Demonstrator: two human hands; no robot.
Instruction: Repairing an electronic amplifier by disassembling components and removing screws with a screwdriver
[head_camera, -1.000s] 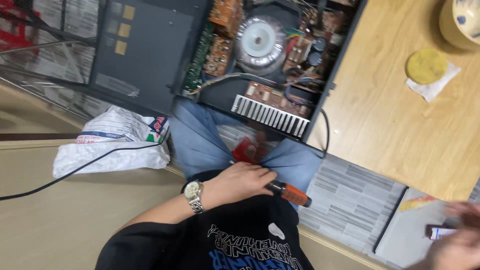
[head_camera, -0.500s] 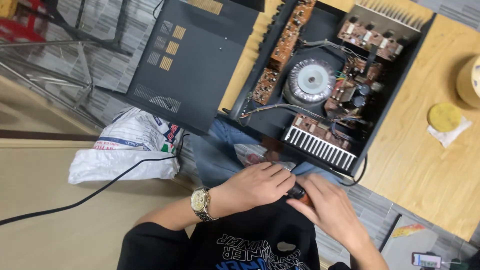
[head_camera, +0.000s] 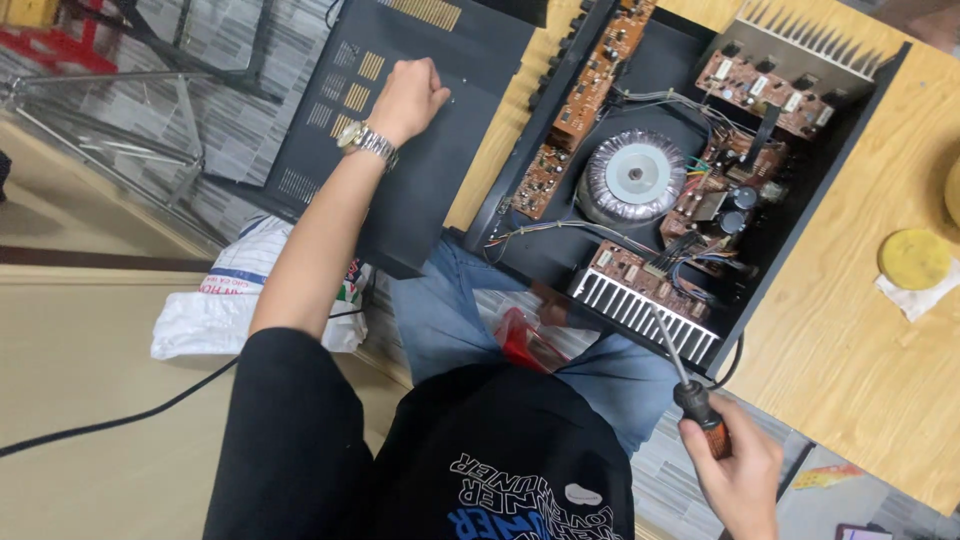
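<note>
One hand (head_camera: 738, 478) grips screwdriver (head_camera: 688, 385), other (head_camera: 405, 98) touches black cover (head_camera: 420, 120)

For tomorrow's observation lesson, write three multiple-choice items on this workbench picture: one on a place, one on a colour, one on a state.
1. Where does the left hand rest?
A. on the dark cover panel
B. on the yellow disc
C. on the white bag

2. What colour is the disc on the wooden table?
A. red
B. yellow
C. blue

3. How is the amplifier case?
A. closed
B. wrapped up
C. open, boards showing

Key: 1 A, the fist lies on the black panel. 2 B, the round disc on its white cloth is yellow. 3 C, the coil and circuit boards lie bare, while the right hand holds a screwdriver beside it.
</note>
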